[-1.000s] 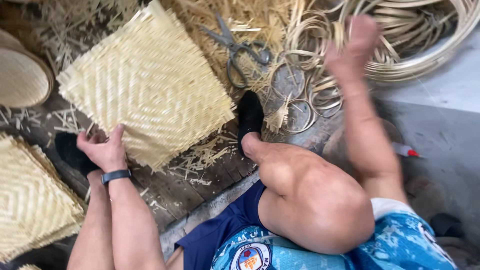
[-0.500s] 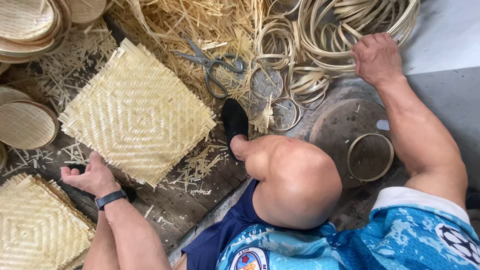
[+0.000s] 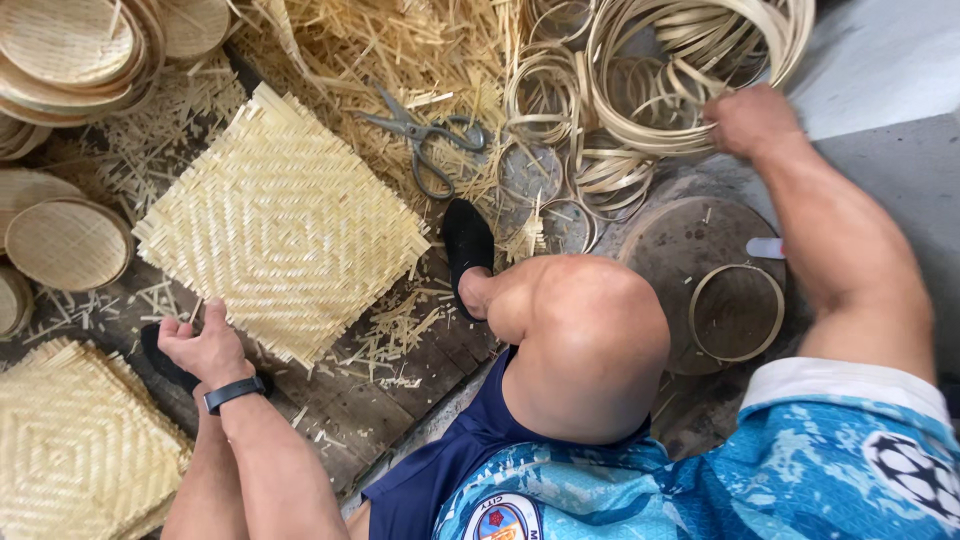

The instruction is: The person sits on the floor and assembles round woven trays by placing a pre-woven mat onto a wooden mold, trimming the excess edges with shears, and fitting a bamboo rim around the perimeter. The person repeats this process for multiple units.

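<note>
A square woven bamboo mat (image 3: 282,222), pale yellow with a nested diamond pattern, is lying turned corner-up on dark wooden planks (image 3: 370,400), near the middle left of the view. Its lower left edge is being touched by the left hand (image 3: 205,345), whose fingers are curled loosely against the fringe. The right hand (image 3: 750,120) is closed among a heap of coiled bamboo hoops (image 3: 690,60) at the upper right; exactly which hoop is being gripped cannot be told. Scissors (image 3: 425,135) are lying on loose straw above the mat. A single hoop (image 3: 738,312) is resting on a round wooden block. Stacked round trays (image 3: 65,50) are cut off at the upper left edge. Compared with half a second earlier, the right hand is being shown further up within the coils, and the mat is unmoved.
</note>
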